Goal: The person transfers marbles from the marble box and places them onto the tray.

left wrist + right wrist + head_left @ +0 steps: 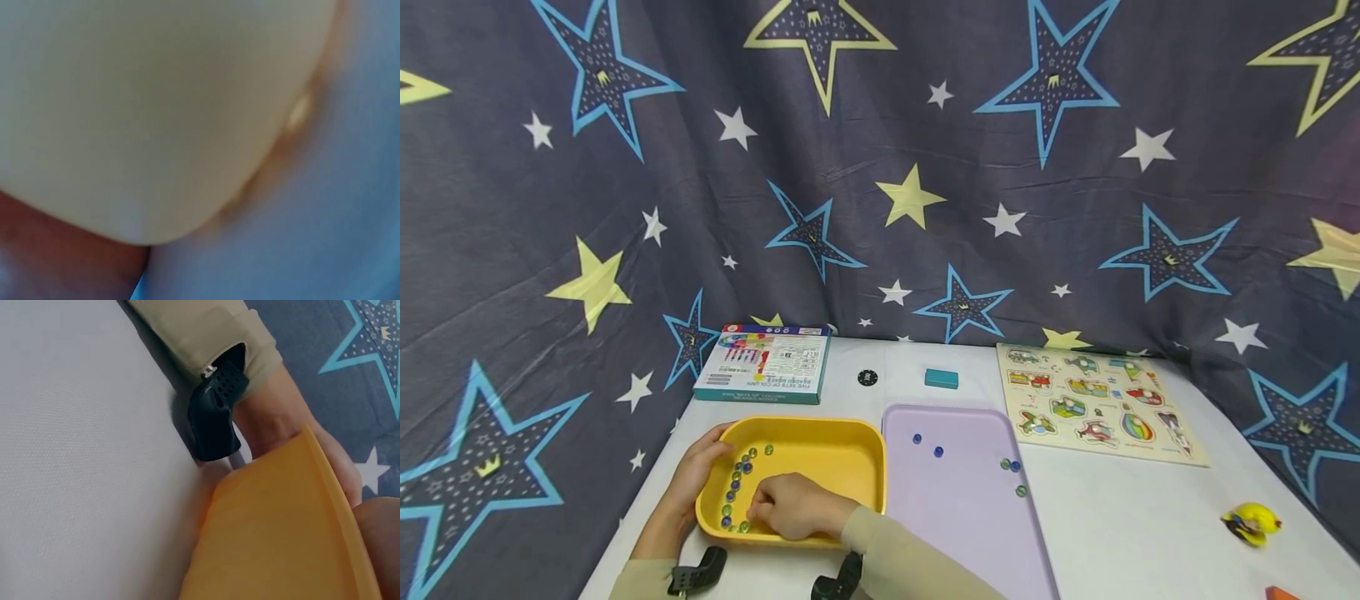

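Note:
A yellow tray [842,454] stands on the table, with several blue and green glass marbles [736,476] lined up along its left inner side. My left hand [688,479] holds the tray's left rim, fingers at the upper left corner. Inside the tray, my right hand [797,506] reaches down near the lower marbles, its fingers bent. Whether a marble lies between those fingertips is hidden. The right wrist view shows the tray's outer wall [269,525] in front of the left wrist. A blurred pale surface [156,112] fills most of the left wrist view.
Right of the yellow tray lies a lilac tray [955,517] with several marbles [938,452]. Behind are a boxed game [763,364], a black disc [867,378], a teal block [942,379] and a picture puzzle board [1093,400]. A yellow toy [1252,523] sits at far right.

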Demonstrator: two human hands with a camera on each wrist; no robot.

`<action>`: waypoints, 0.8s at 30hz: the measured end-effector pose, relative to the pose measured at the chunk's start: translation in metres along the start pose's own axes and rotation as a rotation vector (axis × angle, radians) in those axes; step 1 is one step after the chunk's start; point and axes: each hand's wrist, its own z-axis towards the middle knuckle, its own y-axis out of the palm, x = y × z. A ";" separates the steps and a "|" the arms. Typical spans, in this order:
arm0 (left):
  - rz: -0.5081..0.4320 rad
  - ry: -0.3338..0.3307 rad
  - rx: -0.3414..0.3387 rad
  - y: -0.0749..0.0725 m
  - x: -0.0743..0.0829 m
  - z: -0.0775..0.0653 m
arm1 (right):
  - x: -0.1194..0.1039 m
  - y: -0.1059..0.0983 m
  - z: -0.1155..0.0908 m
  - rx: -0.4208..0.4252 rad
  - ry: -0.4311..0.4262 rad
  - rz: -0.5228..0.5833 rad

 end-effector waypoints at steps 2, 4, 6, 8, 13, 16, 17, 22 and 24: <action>0.002 0.002 0.006 0.000 0.000 0.000 | 0.003 -0.001 -0.002 0.019 -0.023 0.011; 0.005 0.006 0.008 0.000 -0.001 0.000 | 0.004 -0.003 -0.004 0.036 -0.047 0.022; 0.014 0.008 0.013 0.000 -0.002 0.000 | 0.006 -0.005 -0.008 0.052 -0.057 0.049; 0.027 0.011 0.016 0.000 -0.003 -0.001 | 0.008 -0.010 -0.013 0.070 -0.053 0.079; 0.047 0.015 0.026 0.000 -0.005 0.000 | 0.018 -0.026 -0.026 0.160 -0.077 0.131; 0.050 0.014 0.030 0.001 -0.004 0.000 | 0.027 -0.038 -0.034 0.246 -0.125 0.148; 0.048 0.013 0.031 0.001 -0.004 0.000 | 0.030 -0.042 -0.037 0.275 -0.144 0.155; 0.032 0.014 0.022 0.000 -0.005 0.001 | 0.045 -0.061 -0.055 0.439 -0.196 0.194; 0.026 0.016 0.017 -0.001 -0.005 0.002 | 0.051 -0.067 -0.063 0.508 -0.191 0.191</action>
